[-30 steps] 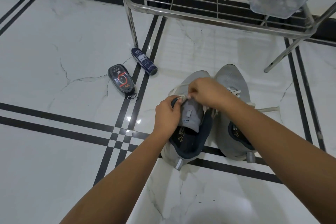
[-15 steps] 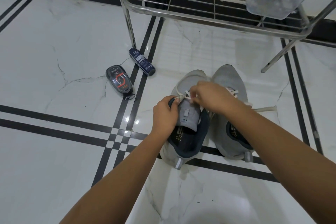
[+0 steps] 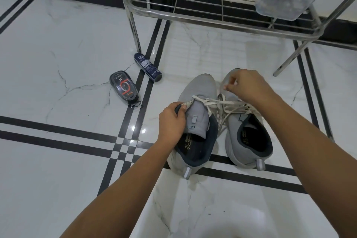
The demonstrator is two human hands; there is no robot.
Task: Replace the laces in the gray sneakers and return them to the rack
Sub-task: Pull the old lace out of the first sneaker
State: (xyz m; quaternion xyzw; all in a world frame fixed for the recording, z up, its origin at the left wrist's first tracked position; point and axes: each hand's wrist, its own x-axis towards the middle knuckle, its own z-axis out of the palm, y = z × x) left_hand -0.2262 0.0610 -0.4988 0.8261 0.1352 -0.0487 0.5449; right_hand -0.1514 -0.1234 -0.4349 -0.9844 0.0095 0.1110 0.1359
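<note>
left hand (image 3: 172,120) fingers clamped on left sneaker (image 3: 195,121) collar, right hand (image 3: 247,89) fingers pinching white lace (image 3: 218,102).

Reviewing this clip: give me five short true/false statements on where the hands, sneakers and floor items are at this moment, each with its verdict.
1. The left hand grips the tongue area of the left sneaker. True.
2. The right hand rests flat on the floor. False: it is raised over the right sneaker, pinching a white lace.
3. Both sneakers sit on the metal rack. False: both stand on the marble floor in front of it.
4. A dark spray can lies on its side near a rack leg. True.
5. The shoe brush package lies to the right of the sneakers. False: it lies to their left.
</note>
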